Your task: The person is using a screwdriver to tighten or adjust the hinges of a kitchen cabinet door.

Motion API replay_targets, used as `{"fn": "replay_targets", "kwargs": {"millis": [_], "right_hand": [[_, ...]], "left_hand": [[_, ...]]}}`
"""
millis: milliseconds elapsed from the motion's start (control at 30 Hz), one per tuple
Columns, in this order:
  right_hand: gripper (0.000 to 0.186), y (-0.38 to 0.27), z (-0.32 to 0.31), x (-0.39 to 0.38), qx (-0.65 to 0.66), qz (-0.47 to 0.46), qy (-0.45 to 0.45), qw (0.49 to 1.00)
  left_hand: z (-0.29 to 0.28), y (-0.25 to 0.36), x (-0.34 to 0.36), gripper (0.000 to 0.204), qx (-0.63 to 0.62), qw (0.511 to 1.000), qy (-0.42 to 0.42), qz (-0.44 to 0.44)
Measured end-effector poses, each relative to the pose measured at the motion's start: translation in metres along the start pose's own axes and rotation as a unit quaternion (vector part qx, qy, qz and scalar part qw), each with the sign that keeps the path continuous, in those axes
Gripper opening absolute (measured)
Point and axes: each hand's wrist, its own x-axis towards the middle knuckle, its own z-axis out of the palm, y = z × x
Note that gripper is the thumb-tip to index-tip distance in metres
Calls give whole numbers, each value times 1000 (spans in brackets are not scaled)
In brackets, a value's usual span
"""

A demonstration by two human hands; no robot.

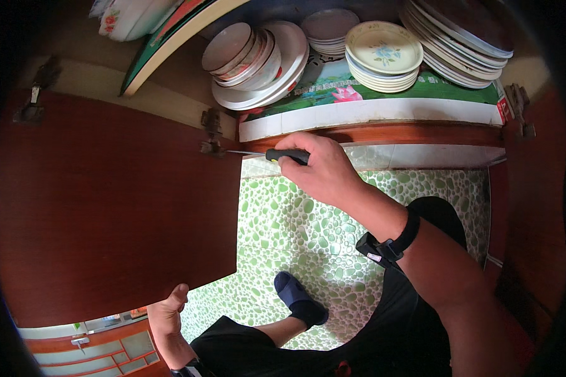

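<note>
My right hand [317, 164] is closed around the black handle of a screwdriver [288, 155]. Its thin metal shaft points left, and the tip reaches a metal hinge [212, 148] on the open cabinet door [119, 201]. Whether the tip sits in a screw is too small to tell. My left hand [168, 309] grips the lower edge of the dark red-brown door, thumb on the near face and the other fingers hidden behind it. A second hinge [29, 112] joins the door to the cabinet frame farther left.
Inside the cabinet stand stacked bowls [242, 56], flowered plates [383, 53] and a tall stack of large plates [462, 44] on a green printed sheet. Another door [541, 207] with a hinge is at the right. Below lies a green pebble-patterned floor [321, 226]; my foot rests there.
</note>
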Motion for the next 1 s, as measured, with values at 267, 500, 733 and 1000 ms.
{"fn": "replay_targets", "kwargs": {"millis": [267,500,733,1000], "right_hand": [[23,-8,-8,2,-14,-10,-6,1000],[25,-14,-9,16,-28,-49,49,997],[28,-14,-7,29,3,-19,22,1000],[29,-8,-8,35,-7,-28,16,999]], "left_hand": [[-9,-11,1,69,35,999,13,1],[-3,-7,-3,41,46,999,20,2],[-7,-10,0,39,46,999,16,-3],[-16,-10,3,51,31,999,8,-41]]}}
